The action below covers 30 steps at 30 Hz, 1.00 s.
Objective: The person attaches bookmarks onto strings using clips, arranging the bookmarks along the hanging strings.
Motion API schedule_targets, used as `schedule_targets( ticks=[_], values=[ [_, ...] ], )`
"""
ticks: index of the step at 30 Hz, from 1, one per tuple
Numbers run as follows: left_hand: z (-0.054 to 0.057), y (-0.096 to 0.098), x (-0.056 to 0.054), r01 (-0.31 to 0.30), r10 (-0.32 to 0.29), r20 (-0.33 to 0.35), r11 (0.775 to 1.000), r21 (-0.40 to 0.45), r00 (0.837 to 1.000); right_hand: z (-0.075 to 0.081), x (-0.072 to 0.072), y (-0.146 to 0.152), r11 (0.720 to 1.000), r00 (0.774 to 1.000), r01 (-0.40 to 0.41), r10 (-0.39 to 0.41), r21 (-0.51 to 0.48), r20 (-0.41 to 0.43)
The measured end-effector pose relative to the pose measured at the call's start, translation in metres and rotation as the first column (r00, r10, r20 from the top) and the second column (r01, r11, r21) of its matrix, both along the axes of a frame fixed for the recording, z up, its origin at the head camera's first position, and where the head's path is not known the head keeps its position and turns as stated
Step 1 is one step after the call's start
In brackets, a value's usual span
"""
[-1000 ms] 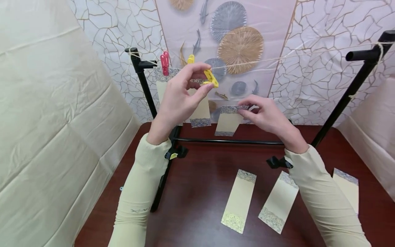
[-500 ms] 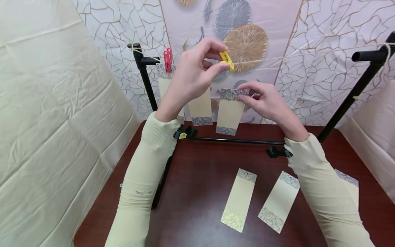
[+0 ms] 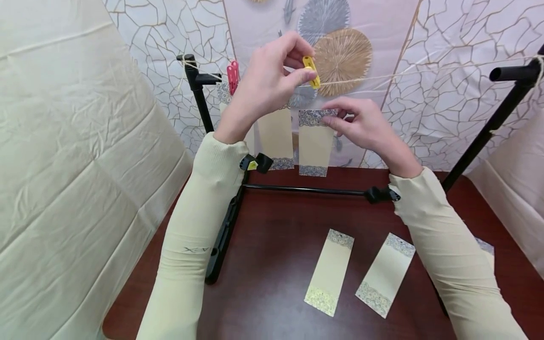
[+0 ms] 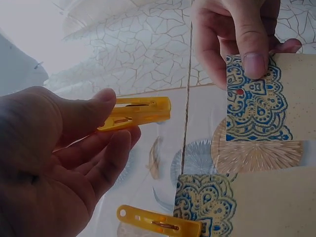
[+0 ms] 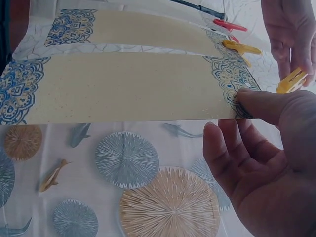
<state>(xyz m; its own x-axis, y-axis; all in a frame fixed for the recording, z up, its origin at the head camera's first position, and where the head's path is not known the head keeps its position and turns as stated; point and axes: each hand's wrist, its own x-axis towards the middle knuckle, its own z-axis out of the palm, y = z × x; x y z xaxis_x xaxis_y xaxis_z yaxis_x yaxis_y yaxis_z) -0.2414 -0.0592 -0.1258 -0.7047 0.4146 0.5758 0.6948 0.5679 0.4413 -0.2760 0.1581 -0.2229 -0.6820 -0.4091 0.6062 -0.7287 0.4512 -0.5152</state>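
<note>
My left hand [image 3: 272,78] pinches a yellow clothespin [image 3: 312,73] between thumb and fingers, close by the cord [image 3: 408,74]. In the left wrist view, that clothespin [image 4: 160,108] lies apart from the cord. My right hand [image 3: 363,123] pinches a cream paper bookmark [image 3: 315,146] by its blue-patterned top edge, just below the cord. A small hole shows near that edge. Left of it hangs another bookmark [image 3: 275,134], with a second yellow clothespin [image 4: 153,219] at its top. Farther left, red clothespins [image 3: 233,77] sit above a bookmark mostly hidden by my left arm.
Black posts [image 3: 476,137] carry the cord at both sides, joined low down by a thin black bar [image 3: 297,189]. Two bookmarks [image 3: 329,274] [image 3: 386,276] lie on the dark red table [image 3: 263,293]; another is partly behind my right sleeve. Patterned cloth hangs behind.
Both hands have risen, the left also moving right with its clothespin up to the cord. The right hand has lifted its bookmark toward the cord, and it hangs straighter.
</note>
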Motion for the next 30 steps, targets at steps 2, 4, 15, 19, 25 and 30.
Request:
schedule_targets(
  ticks=[2,4,15,19,25,30],
  values=[
    [0.002,0.0,-0.003,-0.027,0.027,0.015,1.0,-0.016,1.0,0.002,-0.002,-0.002,1.0,1.0,0.005,-0.005,0.004,0.002],
    [0.004,0.0,-0.006,-0.052,0.053,0.033,0.998,-0.028,0.998,0.004,-0.004,-0.003,1.0,1.0,0.014,-0.014,0.012,0.002],
    [0.008,0.005,-0.013,-0.102,0.106,0.093,0.994,-0.044,0.99,0.007,-0.01,-0.007,1.0,0.999,0.011,-0.012,0.022,0.05],
    [0.008,0.007,-0.017,-0.105,0.108,0.114,0.994,-0.037,0.988,0.008,-0.011,-0.008,1.0,0.998,0.018,-0.019,0.024,0.059],
    [0.006,0.007,-0.019,-0.114,0.122,0.131,0.991,-0.069,0.984,0.01,-0.013,-0.008,0.999,0.997,0.035,-0.037,0.034,0.062],
    [0.004,0.008,-0.016,-0.113,0.125,0.096,0.986,-0.121,0.988,0.012,-0.014,-0.008,0.999,0.998,0.036,-0.036,0.001,0.058]
  ],
)
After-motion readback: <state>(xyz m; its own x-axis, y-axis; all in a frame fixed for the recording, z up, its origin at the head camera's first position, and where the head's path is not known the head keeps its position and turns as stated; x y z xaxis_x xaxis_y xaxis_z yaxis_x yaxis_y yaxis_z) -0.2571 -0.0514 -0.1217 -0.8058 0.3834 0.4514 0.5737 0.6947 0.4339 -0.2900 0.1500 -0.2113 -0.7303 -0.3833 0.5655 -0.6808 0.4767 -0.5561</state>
